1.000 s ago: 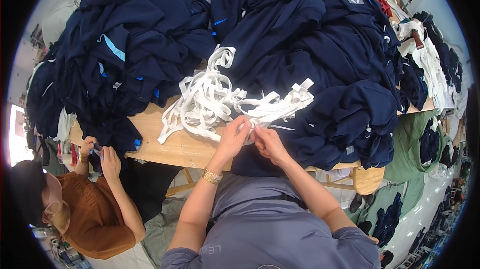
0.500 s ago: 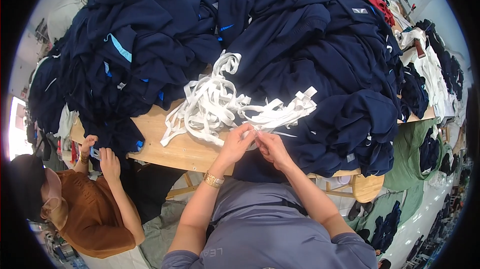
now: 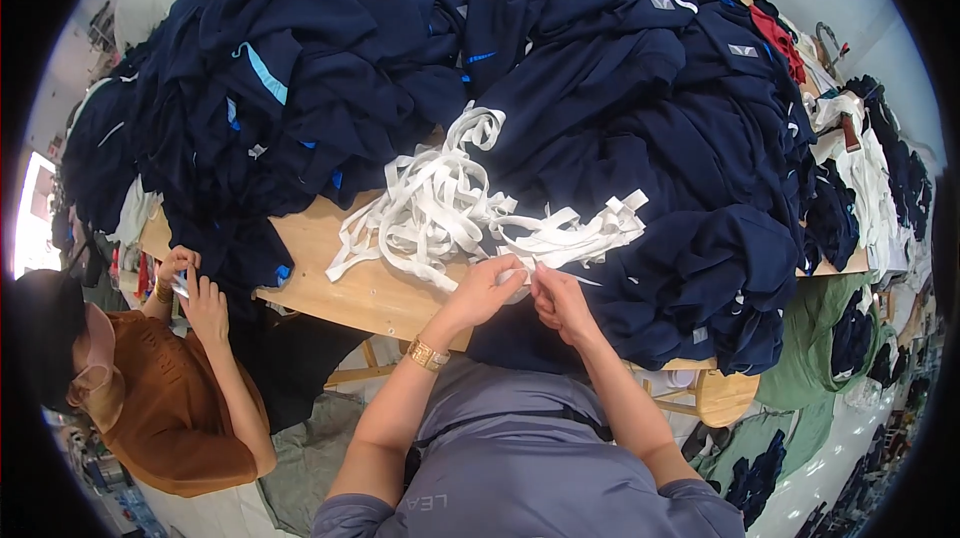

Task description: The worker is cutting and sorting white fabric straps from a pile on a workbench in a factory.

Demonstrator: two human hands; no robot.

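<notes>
My left hand (image 3: 488, 290) is closed, its thumb and fingers pinching a white fabric strip (image 3: 524, 279) at the table's front edge. Close beside it, my right hand (image 3: 563, 304) is closed on the same strip, fingertips almost meeting the left ones. Just beyond my hands lies a fanned bundle of white strips (image 3: 590, 236), resting partly on navy cloth. A tangled heap of long white tape (image 3: 432, 200) sits to the left of that bundle on the wooden table (image 3: 330, 250). My fingers hide part of the held strip.
Large heaps of navy garments (image 3: 590, 68) cover the table's back and right side, with another navy heap (image 3: 330, 48) at the left. A co-worker in a brown shirt (image 3: 175, 418) sits at the left, handling a small item. A wooden stool (image 3: 725, 398) stands below the right edge.
The view has shifted, so the table and heaps appear slightly farther right and lower. My hands keep the white strip pinched, with their fingertips still close together. The co-worker's hands have moved slightly.
</notes>
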